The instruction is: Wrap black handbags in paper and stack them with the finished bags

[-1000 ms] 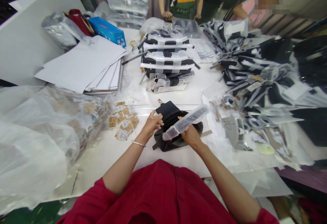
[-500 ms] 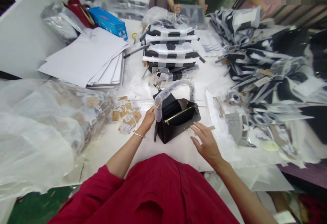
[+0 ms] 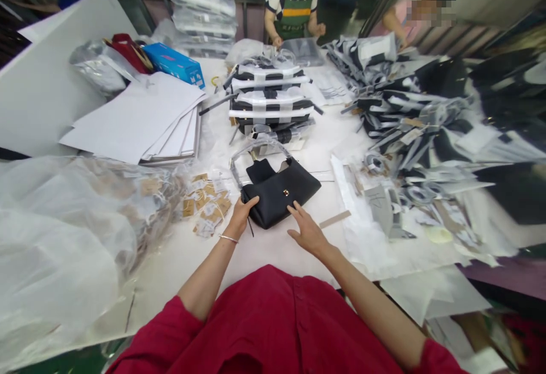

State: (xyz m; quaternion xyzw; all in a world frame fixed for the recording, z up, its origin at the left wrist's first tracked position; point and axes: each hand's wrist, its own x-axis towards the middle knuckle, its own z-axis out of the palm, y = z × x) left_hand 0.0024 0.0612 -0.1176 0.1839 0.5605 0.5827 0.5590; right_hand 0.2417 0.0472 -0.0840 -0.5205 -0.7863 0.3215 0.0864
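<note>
A black handbag (image 3: 279,195) with a gold clasp lies tilted back on the white table, its front panel facing up. Its handle (image 3: 239,163), wrapped in clear plastic, arches behind it, and a black flap (image 3: 261,171) sticks up at the back. My left hand (image 3: 242,215) grips the bag's left end, thumb on the front and the other fingers hidden behind the edge. My right hand (image 3: 307,229) is open, its fingertips at the lower front edge below the clasp; whether they touch it I cannot tell.
Wrapped black bags (image 3: 271,104) are stacked behind. Tan tags (image 3: 207,203) and a large plastic sheet (image 3: 63,249) lie left, near white boards (image 3: 136,112) and a blue box (image 3: 174,64). More bags (image 3: 409,107) and a grey strip (image 3: 335,219) lie right. A co-worker (image 3: 294,16) stands across the table.
The handbag has tipped back, so its front and clasp now face up and its zipped opening is hidden. My left hand has moved down to its side; my right hand has shifted left.
</note>
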